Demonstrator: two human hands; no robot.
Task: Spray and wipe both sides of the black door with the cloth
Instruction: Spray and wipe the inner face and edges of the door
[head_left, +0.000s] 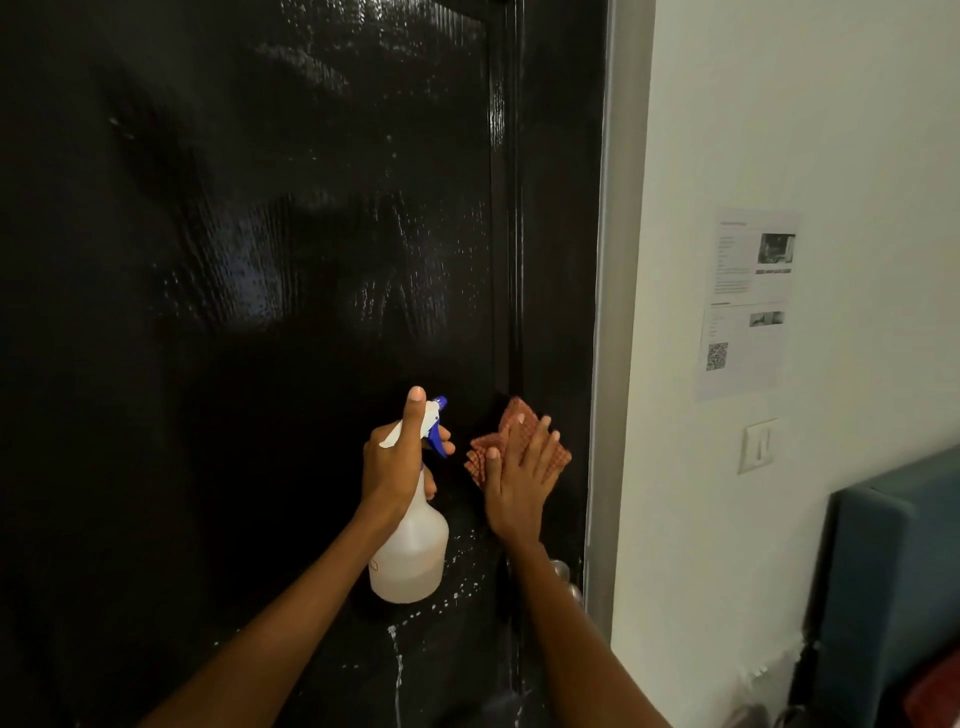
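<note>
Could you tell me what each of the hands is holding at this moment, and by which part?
The left hand grips the spray bottle by its neck, below the trigger. The right hand grips nothing: its flat fingers press the checked cloth against the black door.

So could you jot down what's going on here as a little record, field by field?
activity: cleaning a black door
left hand: grips a spray bottle by its neck, a finger on the blue trigger
right hand: fingers straight, pressing a checked reddish cloth flat on the door
door surface: glossy, with wet streaks above and white droplets and a drip below the bottle
door knob: just below the right wrist
wall: a printed paper sheet, a switch under it
</note>
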